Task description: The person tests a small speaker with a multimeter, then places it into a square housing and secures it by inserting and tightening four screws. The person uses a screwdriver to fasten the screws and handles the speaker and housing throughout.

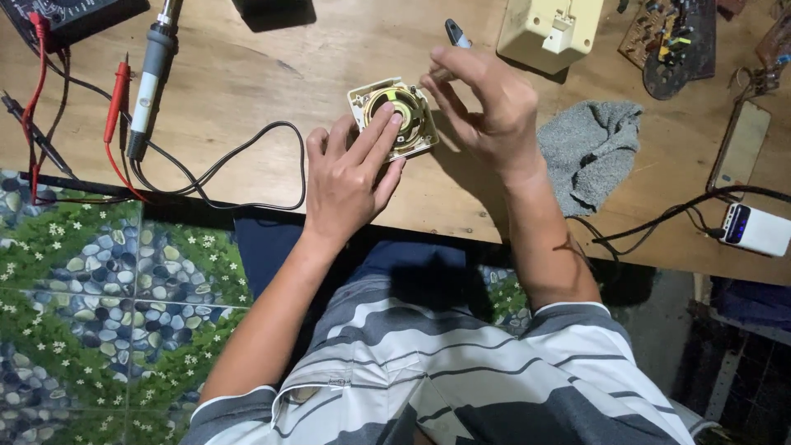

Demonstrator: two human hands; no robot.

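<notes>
The wooden desk [247, 91] fills the upper part of the head view, and the person sits at its near edge in a grey and white striped shirt [461, 379], above a floor with a pebble and flower pattern [91, 280]. A grey cloth [589, 148] lies crumpled on the desk just right of the person's right wrist. The left hand [350, 177] rests flat-fingered, its grip open, with two fingertips pressing on top of a small round speaker [395, 115] in a cream square frame; the speaker lies on the desk under and just beyond those fingertips, near the middle of the desk. The right hand [482, 103] hovers at the speaker's right edge with its grip pinched shut on a thin tool [455, 35], whose dark handle end sticks up beyond the fingers; the working tip is hidden behind the hand, so where it meets the speaker cannot be made out. A cream plastic housing [548, 29] sits beyond the right hand, cut off by the top edge. At the left lie a soldering iron [148, 82] with its black cord looping toward the speaker, red and black meter probes [117, 95], and a meter [70, 16] cut off at the corner. At the right are a circuit board [671, 37], a phone [741, 148] lying flat, and a white power bank [754, 229] with a dark cable.
</notes>
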